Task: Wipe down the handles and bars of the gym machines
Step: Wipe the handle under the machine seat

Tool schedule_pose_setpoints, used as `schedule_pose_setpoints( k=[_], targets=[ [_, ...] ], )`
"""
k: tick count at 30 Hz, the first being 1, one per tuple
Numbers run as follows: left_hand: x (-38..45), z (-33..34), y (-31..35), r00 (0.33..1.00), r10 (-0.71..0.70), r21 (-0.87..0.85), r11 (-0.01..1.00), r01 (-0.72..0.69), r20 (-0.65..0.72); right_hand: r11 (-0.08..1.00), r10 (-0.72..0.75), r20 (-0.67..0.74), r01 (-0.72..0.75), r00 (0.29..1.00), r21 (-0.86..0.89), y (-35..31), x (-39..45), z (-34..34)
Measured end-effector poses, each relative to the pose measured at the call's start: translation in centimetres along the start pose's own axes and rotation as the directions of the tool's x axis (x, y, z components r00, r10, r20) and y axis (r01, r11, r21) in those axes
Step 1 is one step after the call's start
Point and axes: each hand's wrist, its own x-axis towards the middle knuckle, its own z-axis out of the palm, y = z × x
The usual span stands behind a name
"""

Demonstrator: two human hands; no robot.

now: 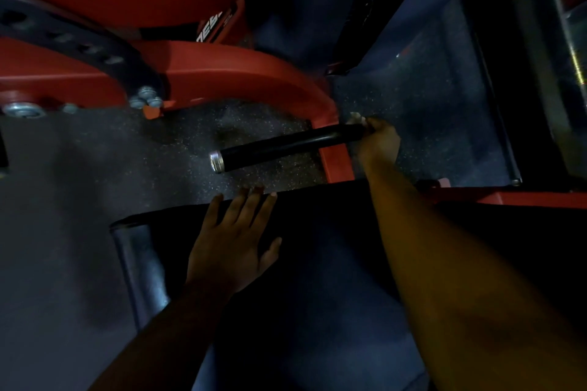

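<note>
Head view is showing the left hand (233, 243) lying flat, fingers straight, on a black pad (333, 232) nearby. Farther off, the right hand (376, 138) is gripping the handle's (286, 146) right end by the red frame (241, 73).

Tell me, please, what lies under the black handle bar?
Under the black handle bar lies speckled rubber floor. The right hand covers the bar's far end, hiding what its grip holds; the red frame hides the floor there.
</note>
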Motion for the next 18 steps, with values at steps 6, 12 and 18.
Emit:
schedule_pose_setpoints(
  k=[6,12,18],
  targets=[
    [0.2,-0.1,0.0,1.000,0.001,-0.005,1.000,-0.001,0.001,0.984,-0.179,0.018,0.179,0.984,-0.007,-0.7,-2.6,0.8],
    [0.2,-0.1,0.1,1.000,-0.005,-0.010,1.000,0.005,-0.005,0.933,-0.302,0.054,0.306,0.952,-0.187,1.7,-3.0,-0.4],
    [0.0,0.0,0.1,1.000,-0.002,-0.004,1.000,0.002,-0.019,1.000,-0.009,-0.045,0.009,0.999,0.002,0.0,-1.6,0.7]
  ],
)
